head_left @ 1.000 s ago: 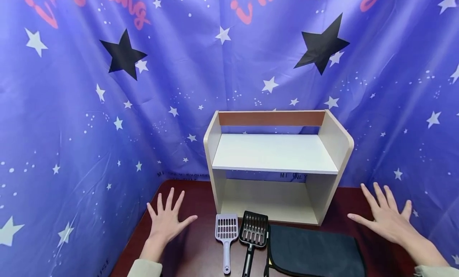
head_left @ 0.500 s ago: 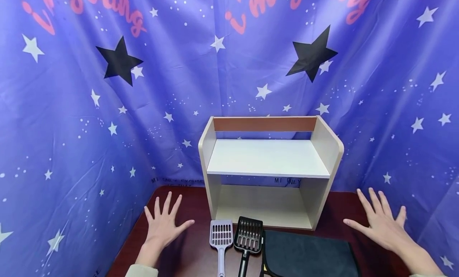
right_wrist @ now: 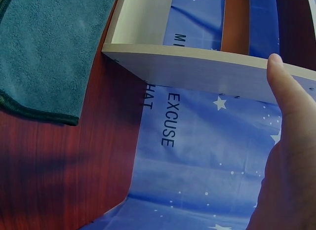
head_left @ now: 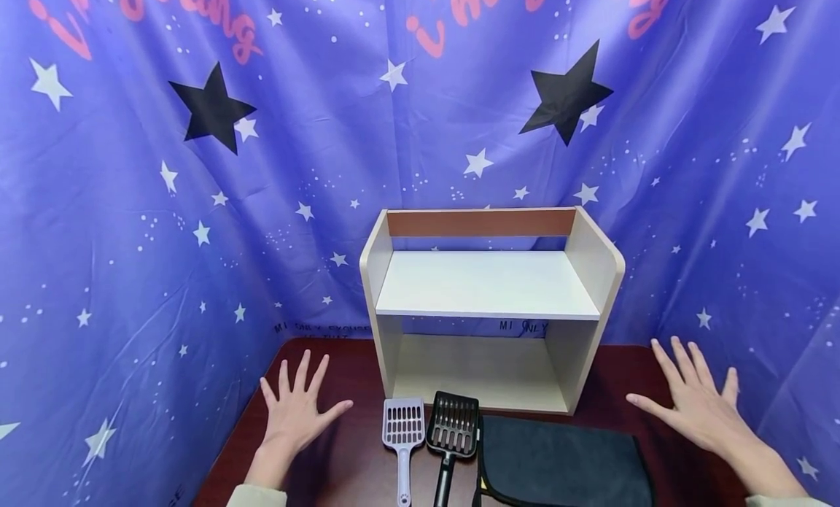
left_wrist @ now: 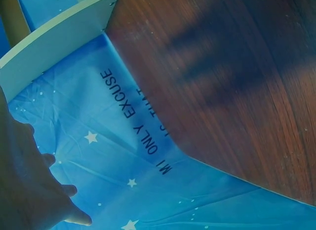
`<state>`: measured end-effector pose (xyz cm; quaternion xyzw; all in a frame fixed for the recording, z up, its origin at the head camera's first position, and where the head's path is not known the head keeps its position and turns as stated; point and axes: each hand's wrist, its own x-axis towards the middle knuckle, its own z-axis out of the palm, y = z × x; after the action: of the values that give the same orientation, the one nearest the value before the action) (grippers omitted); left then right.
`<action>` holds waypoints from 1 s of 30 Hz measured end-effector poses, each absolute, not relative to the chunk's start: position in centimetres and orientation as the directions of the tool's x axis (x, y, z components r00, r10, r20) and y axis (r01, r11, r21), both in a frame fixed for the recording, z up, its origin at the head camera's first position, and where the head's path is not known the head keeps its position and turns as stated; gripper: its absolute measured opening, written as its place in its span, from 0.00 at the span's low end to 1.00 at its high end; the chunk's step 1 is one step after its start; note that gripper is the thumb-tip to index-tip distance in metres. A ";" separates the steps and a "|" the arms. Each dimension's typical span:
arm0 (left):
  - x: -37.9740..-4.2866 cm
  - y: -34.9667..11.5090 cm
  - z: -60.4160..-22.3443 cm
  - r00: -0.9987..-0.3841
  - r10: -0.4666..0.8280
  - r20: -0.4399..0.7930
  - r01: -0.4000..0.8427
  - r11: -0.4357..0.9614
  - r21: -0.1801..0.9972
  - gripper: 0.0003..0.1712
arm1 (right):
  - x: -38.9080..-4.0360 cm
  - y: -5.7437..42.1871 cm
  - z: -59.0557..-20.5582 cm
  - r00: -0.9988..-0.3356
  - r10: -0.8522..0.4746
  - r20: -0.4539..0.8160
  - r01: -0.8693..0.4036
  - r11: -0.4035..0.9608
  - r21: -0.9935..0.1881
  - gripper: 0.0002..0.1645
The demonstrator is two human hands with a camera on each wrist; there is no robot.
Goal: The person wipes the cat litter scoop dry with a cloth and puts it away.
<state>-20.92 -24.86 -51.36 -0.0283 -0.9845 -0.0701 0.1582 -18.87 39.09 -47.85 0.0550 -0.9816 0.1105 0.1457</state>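
One lilac scoop [head_left: 404, 446] lies on the worktop [head_left: 348, 449], just beside the black scoop [head_left: 451, 446]; the dark mat [head_left: 564, 459] lies to the right of both. The left hand [head_left: 293, 419] is left of the lilac scoop; the right hand [head_left: 704, 412] is beyond the mat's right edge. Fingers of both hands are spread apart. Behind the scoops stands a shelf [head_left: 485, 282], backed by a starred curtain [head_left: 315, 135].

Curtain [head_left: 315, 113]: blue-violet fabric, hung behind and at both sides, printed with black and white stars [head_left: 213, 109]
Tabletop [head_left: 348, 390]: finished in dark red-brown wood grain
Shelf [head_left: 485, 284]: pale, two-tiered, stood near the back fabric
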 end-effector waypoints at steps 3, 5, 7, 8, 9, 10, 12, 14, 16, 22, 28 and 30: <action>-21.0 -24.8 -51.2 -0.948 0.035 0.317 0.078 0.989 0.126 0.58 | -18.9 39.1 -47.9 -0.954 -0.072 0.292 -0.135 0.970 -0.203 0.66; -21.0 -24.8 -51.2 -0.949 0.034 0.314 0.076 0.989 0.124 0.58 | -18.8 39.0 -47.8 -0.956 -0.070 0.284 -0.132 0.970 -0.206 0.67; -21.0 -24.8 -51.1 -0.951 0.034 0.306 0.075 0.989 0.125 0.58 | -18.8 39.0 -47.8 -0.958 -0.067 0.277 -0.129 0.969 -0.213 0.67; -21.0 -24.7 -51.1 -0.952 0.033 0.304 0.075 0.989 0.127 0.58 | -18.8 39.0 -47.7 -0.960 -0.067 0.272 -0.128 0.968 -0.215 0.67; -21.0 -24.7 -51.1 -0.953 0.034 0.302 0.077 0.988 0.131 0.58 | -18.8 39.0 -47.6 -0.960 -0.066 0.272 -0.127 0.968 -0.216 0.67; -21.0 -24.7 -51.1 -0.953 0.035 0.300 0.079 0.988 0.136 0.58 | -18.8 39.0 -47.6 -0.961 -0.065 0.268 -0.126 0.968 -0.217 0.67; -21.1 -24.6 -51.1 -0.953 0.039 0.299 0.083 0.987 0.138 0.58 | -18.7 38.9 -47.6 -0.961 -0.062 0.269 -0.123 0.968 -0.218 0.67; -21.1 -24.5 -51.1 -0.954 0.042 0.297 0.087 0.986 0.142 0.58 | -18.6 38.9 -47.7 -0.962 -0.059 0.265 -0.119 0.969 -0.217 0.68; -21.2 -24.4 -51.0 -0.954 0.043 0.296 0.086 0.987 0.136 0.59 | -18.6 38.8 -47.8 -0.964 -0.058 0.260 -0.117 0.969 -0.217 0.69; -21.8 -24.0 -51.1 -0.944 0.046 0.326 0.093 0.987 0.130 0.60 | -18.7 39.0 -47.8 -0.960 -0.049 0.276 -0.110 0.972 -0.208 0.70; -21.6 -23.7 -51.5 -0.940 0.050 0.338 0.095 0.989 0.116 0.61 | -17.9 38.8 -48.8 -0.950 -0.054 0.307 -0.120 0.972 -0.202 0.70; -21.7 -23.7 -51.4 -0.934 0.050 0.355 0.094 0.990 0.109 0.61 | -18.0 38.6 -48.9 -0.947 -0.057 0.315 -0.125 0.971 -0.202 0.70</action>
<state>-21.70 -23.67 -51.43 -0.0366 -0.9813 -0.0624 0.1785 -18.02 38.58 -48.90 0.0465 -0.9806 0.1102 0.1555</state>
